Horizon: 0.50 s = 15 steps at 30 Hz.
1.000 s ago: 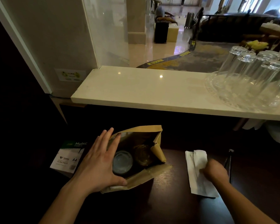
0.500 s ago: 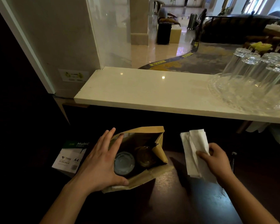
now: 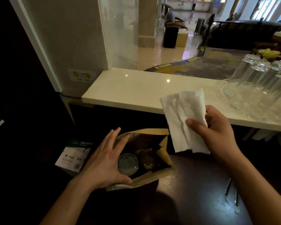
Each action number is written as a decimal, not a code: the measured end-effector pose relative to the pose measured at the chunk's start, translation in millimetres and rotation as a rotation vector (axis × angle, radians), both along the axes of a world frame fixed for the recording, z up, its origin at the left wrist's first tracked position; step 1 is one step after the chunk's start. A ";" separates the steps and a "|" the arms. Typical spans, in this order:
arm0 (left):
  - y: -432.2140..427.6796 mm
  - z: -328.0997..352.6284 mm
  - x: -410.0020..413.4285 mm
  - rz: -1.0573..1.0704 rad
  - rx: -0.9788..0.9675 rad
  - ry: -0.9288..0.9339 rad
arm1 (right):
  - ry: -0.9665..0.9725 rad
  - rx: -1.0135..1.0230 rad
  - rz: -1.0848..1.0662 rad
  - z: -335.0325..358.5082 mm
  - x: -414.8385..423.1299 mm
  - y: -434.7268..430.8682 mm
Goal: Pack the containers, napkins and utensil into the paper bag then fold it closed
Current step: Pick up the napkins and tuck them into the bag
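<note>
Two bare hands, left hand (image 3: 104,161) splayed flat against open brown paper bag (image 3: 152,176), gripping nothing, right hand (image 3: 217,133) raised, pinching folded white paper napkins (image 3: 183,120)

1. The brown paper bag's (image 3: 160,172) dark inside hides the 2 round lidded containers' (image 3: 128,163) bodies.
2. The upturned clear glasses (image 3: 256,88) are cut off at the right edge.
3. The thin utensil (image 3: 228,189) is too dim to identify.

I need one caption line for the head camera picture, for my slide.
Left hand steadies the open paper bag with two containers inside; right hand holds napkins above.
</note>
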<state>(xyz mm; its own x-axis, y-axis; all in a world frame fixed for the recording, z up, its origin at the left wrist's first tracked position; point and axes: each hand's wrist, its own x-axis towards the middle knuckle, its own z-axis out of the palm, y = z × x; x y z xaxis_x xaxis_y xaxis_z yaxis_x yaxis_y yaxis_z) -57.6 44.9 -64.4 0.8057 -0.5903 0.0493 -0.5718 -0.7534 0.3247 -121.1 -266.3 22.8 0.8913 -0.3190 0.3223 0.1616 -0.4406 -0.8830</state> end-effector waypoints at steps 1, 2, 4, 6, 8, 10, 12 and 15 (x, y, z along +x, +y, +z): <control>0.3 -0.1 0.3 -0.003 -0.007 0.003 | -0.012 -0.027 0.058 7.0 2.9 9.4; 0.6 0.4 0.6 -0.004 -0.016 0.005 | -0.021 -0.064 0.121 12.0 6.5 18.9; 0.8 1.1 1.3 -0.012 -0.037 0.013 | -0.017 -0.146 0.252 15.7 16.6 37.2; 0.9 1.9 0.5 -0.022 -0.032 0.027 | 0.045 -0.223 0.387 13.7 28.5 51.9; 3.3 2.4 0.5 -0.017 -0.057 0.036 | 0.139 -0.336 0.513 8.1 39.3 61.3; 8.3 4.8 0.7 -0.004 -0.150 0.055 | 0.209 -0.531 0.617 -2.4 46.7 65.3; 12.8 6.4 0.5 -0.057 -0.136 0.012 | 0.249 -0.786 0.661 -16.3 49.7 66.8; 20.1 6.3 0.6 -0.101 -0.074 -0.037 | 0.261 -1.059 0.629 -33.2 48.8 68.5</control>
